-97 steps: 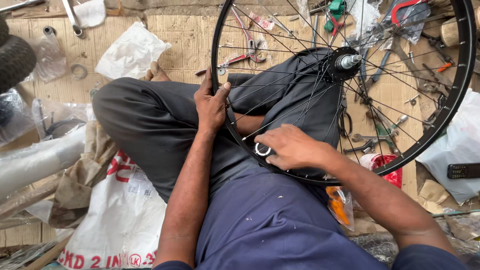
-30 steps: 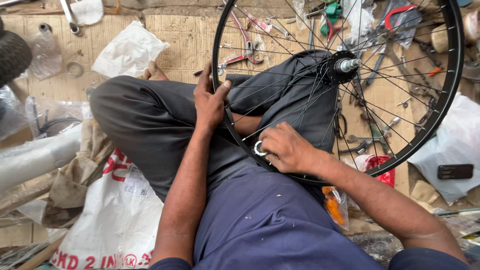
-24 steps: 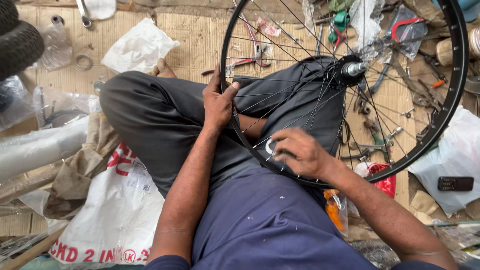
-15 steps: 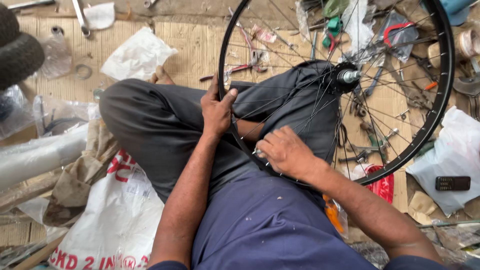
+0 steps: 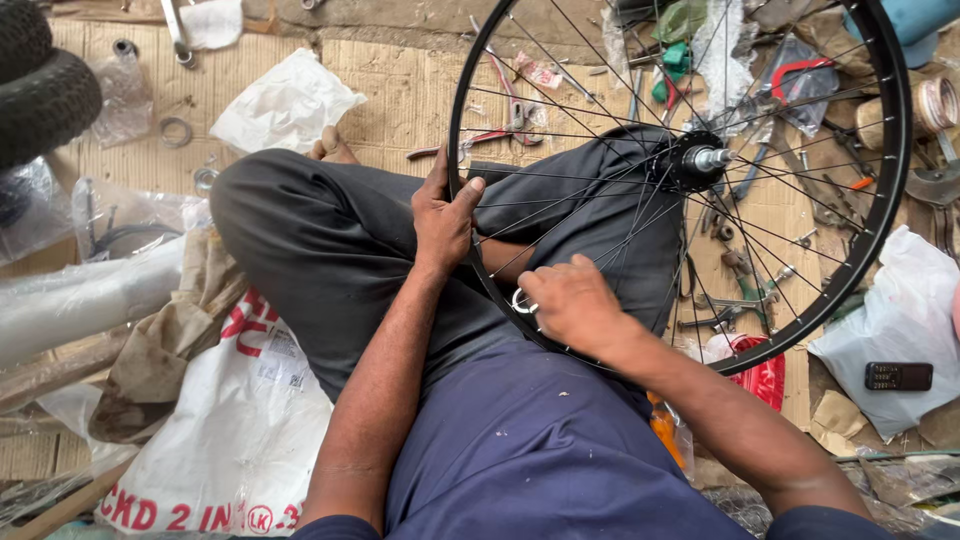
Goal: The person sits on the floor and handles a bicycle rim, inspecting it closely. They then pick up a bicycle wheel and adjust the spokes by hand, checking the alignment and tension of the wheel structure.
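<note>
A black spoked bicycle wheel rim (image 5: 880, 250) with a dark hub (image 5: 695, 160) rests across my crossed legs in grey trousers. My left hand (image 5: 442, 215) grips the rim at its left side, thumb hooked over the edge. My right hand (image 5: 570, 305) is closed on a small round silver spoke wrench (image 5: 522, 301) set against the rim's lower left part, where the spokes meet it.
Cardboard (image 5: 400, 90) covers the floor. Pliers (image 5: 510, 115) and several loose tools lie beyond the wheel. A black tyre (image 5: 45, 95) sits at top left, white plastic bags (image 5: 285, 105) nearby, a dark phone (image 5: 898, 376) on a bag at right, a printed white sack (image 5: 215, 450) at left.
The view has shifted slightly and the wheel has turned a little in my lap. Both hands keep their hold on the rim and the wrench.
</note>
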